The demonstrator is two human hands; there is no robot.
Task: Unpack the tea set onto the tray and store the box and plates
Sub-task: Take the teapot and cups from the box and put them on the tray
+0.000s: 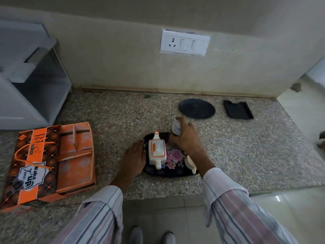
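Observation:
A dark floral tray lies on the granite counter in front of me. On it stands a white rectangular teapot with orange trim, and a white cup lies at the tray's right side. My left hand rests flat on the tray's left edge beside the teapot. My right hand grips a small pale cup above the tray's far right corner. The open orange tea-set box lies to the left. A dark round plate and a small dark rectangular plate sit near the wall.
A white shelf unit stands at the back left, close to the box. A wall socket plate is above the counter. The counter ends on the right at a tiled floor; its front edge runs below the tray.

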